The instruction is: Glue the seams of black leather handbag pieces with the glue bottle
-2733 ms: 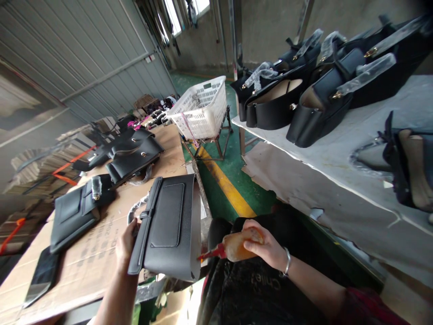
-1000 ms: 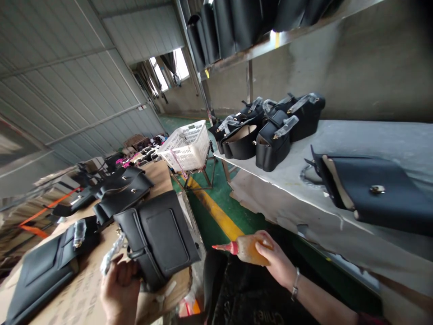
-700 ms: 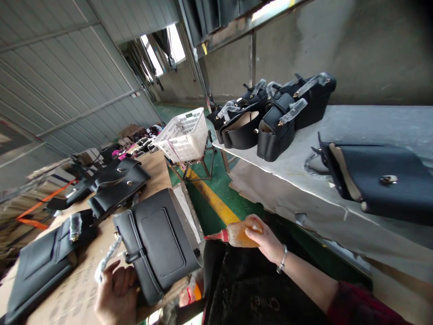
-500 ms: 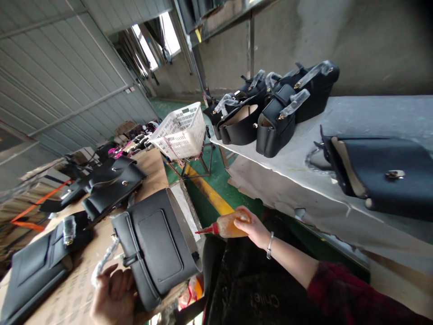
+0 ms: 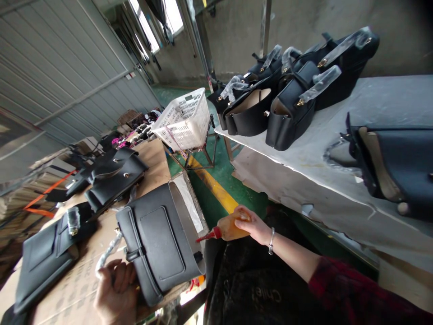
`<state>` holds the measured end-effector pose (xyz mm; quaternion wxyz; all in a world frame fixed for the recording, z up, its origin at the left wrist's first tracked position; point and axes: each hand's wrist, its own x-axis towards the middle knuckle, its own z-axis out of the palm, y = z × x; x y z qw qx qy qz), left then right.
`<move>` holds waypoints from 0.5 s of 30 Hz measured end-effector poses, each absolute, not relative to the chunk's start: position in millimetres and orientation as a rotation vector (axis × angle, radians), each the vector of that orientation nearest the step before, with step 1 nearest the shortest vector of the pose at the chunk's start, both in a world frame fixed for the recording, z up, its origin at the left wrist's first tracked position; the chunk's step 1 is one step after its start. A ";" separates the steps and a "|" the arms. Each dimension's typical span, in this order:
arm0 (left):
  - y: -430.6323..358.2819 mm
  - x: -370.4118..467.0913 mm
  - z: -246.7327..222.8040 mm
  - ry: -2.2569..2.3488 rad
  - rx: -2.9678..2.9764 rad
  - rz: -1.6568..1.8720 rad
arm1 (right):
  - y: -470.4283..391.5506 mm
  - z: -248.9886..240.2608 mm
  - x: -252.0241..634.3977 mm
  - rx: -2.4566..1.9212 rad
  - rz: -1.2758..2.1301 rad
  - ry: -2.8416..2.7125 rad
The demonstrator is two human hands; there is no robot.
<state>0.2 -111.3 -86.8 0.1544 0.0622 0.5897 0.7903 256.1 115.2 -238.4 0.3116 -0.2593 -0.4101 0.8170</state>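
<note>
A black bag (image 5: pixel 160 239) with a stitched pocket and a strap lies on the cardboard-covered table (image 5: pixel 72 289), its open side facing right. At its lower left my left hand (image 5: pixel 117 286) has curled fingers beside the plastic-wrapped handle (image 5: pixel 110 253); what they grip, if anything, is hidden. My right hand (image 5: pixel 253 225) is closed around a squeeze bottle (image 5: pixel 232 227) of amber liquid. The bottle's red nozzle points left, close to the bag's open edge.
More black bags (image 5: pixel 113 178) lie on the left table. On the right, several bags (image 5: pixel 292 110) with wrapped handles stand on a white-covered table (image 5: pixel 324 158), another bag (image 5: pixel 409 162) nearer. A white basket (image 5: pixel 186 122) stands between the tables.
The view has shifted, so the right-hand bags appear farther right and higher. The bottle's nozzle is slightly lower and nearer the bag's edge. Both hands keep much the same pose.
</note>
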 end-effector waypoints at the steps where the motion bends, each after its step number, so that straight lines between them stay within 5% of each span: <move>1: -111.8 -1.2 -87.8 1.692 0.185 2.261 | 112.6 -241.0 258.9 -0.676 2.183 -1.073; 7: -113.8 -4.1 -89.7 1.721 0.190 2.246 | 99.4 -255.1 270.2 -0.628 2.268 -1.027; 15: -107.6 3.0 -83.9 1.744 0.208 2.214 | 109.3 -236.3 264.3 -0.756 1.978 -1.227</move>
